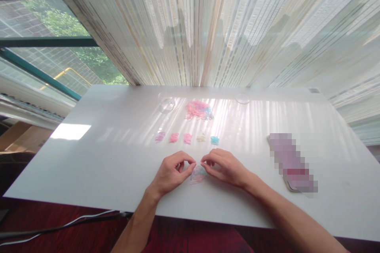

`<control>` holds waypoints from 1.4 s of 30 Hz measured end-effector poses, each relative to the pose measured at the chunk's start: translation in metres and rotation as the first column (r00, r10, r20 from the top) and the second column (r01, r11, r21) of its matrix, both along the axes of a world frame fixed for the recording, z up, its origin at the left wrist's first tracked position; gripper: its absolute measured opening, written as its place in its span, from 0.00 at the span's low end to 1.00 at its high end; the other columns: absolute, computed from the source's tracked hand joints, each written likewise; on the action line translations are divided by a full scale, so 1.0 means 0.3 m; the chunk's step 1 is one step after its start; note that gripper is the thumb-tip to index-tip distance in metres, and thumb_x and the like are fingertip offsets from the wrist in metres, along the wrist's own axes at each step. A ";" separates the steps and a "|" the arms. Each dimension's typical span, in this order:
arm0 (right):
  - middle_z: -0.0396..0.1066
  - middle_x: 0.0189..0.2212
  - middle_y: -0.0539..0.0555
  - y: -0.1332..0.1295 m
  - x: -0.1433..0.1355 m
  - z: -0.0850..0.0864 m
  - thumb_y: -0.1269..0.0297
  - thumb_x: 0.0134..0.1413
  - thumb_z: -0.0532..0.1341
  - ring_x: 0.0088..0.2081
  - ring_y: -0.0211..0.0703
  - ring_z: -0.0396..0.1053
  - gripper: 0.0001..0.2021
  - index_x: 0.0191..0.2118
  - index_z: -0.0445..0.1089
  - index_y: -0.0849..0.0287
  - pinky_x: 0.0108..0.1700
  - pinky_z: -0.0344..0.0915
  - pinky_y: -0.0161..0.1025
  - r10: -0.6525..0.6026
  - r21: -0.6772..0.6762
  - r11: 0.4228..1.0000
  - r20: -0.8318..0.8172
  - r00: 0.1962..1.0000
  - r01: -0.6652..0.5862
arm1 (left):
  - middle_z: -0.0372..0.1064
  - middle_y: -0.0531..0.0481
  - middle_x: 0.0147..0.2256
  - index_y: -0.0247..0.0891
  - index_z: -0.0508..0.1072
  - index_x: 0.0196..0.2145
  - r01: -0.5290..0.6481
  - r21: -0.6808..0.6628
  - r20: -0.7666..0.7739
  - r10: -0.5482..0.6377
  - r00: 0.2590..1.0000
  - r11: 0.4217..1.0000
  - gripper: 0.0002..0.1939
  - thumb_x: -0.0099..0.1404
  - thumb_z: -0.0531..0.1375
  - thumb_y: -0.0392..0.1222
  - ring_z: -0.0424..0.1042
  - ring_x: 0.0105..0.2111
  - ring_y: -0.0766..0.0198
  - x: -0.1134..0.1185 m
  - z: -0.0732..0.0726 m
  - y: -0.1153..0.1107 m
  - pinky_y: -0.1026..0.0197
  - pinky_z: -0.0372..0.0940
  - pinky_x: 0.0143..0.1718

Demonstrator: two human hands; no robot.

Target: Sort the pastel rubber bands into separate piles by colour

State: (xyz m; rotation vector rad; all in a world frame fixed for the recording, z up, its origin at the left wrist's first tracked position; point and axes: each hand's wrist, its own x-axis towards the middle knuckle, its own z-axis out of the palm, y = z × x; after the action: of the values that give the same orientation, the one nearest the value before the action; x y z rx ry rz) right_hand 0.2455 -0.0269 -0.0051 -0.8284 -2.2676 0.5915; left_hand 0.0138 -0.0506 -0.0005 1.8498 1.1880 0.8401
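My left hand (pixel 175 169) and my right hand (pixel 223 166) face each other over the white table, thumb and index finger pinched on each. Whatever the fingertips hold is too small to make out. Just below them lies a small loose pile of pink and blue pieces (pixel 198 175), partly covered by my fingers. Beyond my hands runs a row of small bundles: purple (pixel 160 136), red-pink (pixel 173 138), pink (pixel 187 138), pale yellow (pixel 201 138) and turquoise (pixel 215 140). Farther back sits a larger mixed pile (pixel 198 110).
A clear round dish (pixel 168 105) stands at the back left, and another clear round object (pixel 242 98) at the back right. A blurred-out phone-like object (pixel 292 163) lies on the right. Striped curtains (pixel 202 27) hang behind the table (pixel 103 178).
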 end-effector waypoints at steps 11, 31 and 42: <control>0.72 0.26 0.51 0.000 0.000 -0.005 0.66 0.67 0.57 0.27 0.39 0.67 0.07 0.38 0.71 0.57 0.31 0.62 0.35 0.001 -0.009 1.000 0.005 1.000 -0.001 | 0.74 0.53 0.32 0.39 0.77 0.35 -0.022 0.019 -0.008 0.022 1.000 1.000 0.03 0.67 0.63 0.38 0.63 0.25 0.70 -0.001 0.014 0.000 0.68 0.62 0.27; 0.72 0.26 0.51 0.005 0.005 0.003 0.68 0.66 0.55 0.28 0.40 0.68 0.08 0.37 0.71 0.57 0.32 0.62 0.36 0.004 -0.019 1.000 0.048 0.999 -0.003 | 0.79 0.56 0.37 0.46 0.80 0.37 -0.330 0.046 -0.354 0.324 0.877 0.943 0.07 0.67 0.61 0.43 0.69 0.27 0.66 -0.036 0.029 0.117 0.62 0.65 0.36; 0.73 0.26 0.52 0.005 0.001 0.000 0.68 0.66 0.55 0.28 0.40 0.68 0.09 0.37 0.73 0.58 0.32 0.62 0.36 0.006 -0.029 1.000 0.044 0.999 -0.005 | 0.79 0.54 0.36 0.44 0.80 0.36 -0.346 0.070 -0.372 0.347 0.861 0.935 0.08 0.67 0.60 0.45 0.72 0.29 0.64 -0.023 0.013 0.120 0.62 0.66 0.35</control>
State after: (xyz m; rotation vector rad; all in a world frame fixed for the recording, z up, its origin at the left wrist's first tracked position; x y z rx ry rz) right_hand 0.2458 -0.0255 -0.0049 -0.8576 -2.3068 0.6161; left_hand 0.0069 -0.0145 0.0035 1.8799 1.8079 0.6825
